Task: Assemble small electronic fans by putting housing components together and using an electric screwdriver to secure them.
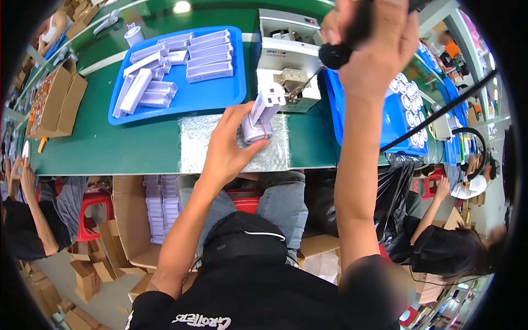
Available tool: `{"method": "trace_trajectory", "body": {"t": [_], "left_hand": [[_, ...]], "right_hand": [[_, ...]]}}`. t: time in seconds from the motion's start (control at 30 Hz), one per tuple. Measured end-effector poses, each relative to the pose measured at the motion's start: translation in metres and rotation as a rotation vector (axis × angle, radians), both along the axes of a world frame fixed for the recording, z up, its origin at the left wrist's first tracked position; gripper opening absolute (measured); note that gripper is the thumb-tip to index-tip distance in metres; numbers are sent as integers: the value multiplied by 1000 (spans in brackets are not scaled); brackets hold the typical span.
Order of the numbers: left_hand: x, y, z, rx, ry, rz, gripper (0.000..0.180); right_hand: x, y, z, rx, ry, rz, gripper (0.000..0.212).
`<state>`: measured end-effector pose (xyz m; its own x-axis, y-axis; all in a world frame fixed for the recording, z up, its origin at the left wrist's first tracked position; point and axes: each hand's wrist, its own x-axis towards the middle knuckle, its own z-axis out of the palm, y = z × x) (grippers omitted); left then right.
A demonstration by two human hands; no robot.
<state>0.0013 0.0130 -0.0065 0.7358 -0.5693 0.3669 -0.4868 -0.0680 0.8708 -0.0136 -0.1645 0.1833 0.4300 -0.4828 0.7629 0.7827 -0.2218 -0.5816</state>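
My left hand (231, 137) is closed around a pale lavender plastic housing (254, 131) with a round base and a slim upright part, above a sheet of bubble wrap (199, 147) at the bench's near edge. Raised at the upper right, my right hand (379, 60) grips a black electric screwdriver (333, 56). Its thin shaft slants down left, toward the metal block on the front of a white screw feeder (271, 71). The feeder stands just beyond the housing. Blur and the hand hide part of the screwdriver body.
A blue tray (237, 91) of lavender plastic parts (210, 58) lies left. Right, behind my forearm, are another blue tray (393, 129) and round white parts (413, 107). A black cable (440, 113) crosses there. An open cardboard box (69, 107) stands far left. Co-workers sit both sides.
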Motion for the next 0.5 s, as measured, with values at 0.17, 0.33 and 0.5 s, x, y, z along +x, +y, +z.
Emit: {"method": "trace_trajectory", "body": {"t": [0.17, 0.33, 0.5], "left_hand": [[-1, -1, 3, -18, -45, 15, 72], [-2, 1, 4, 9, -83, 40, 74], [-2, 1, 0, -10, -76, 40, 72]], "right_hand": [[-23, 22, 14, 147, -145, 265, 64], [-33, 34, 12, 177, -133, 257, 71], [-33, 47, 9, 135, -7, 108, 69]]}}
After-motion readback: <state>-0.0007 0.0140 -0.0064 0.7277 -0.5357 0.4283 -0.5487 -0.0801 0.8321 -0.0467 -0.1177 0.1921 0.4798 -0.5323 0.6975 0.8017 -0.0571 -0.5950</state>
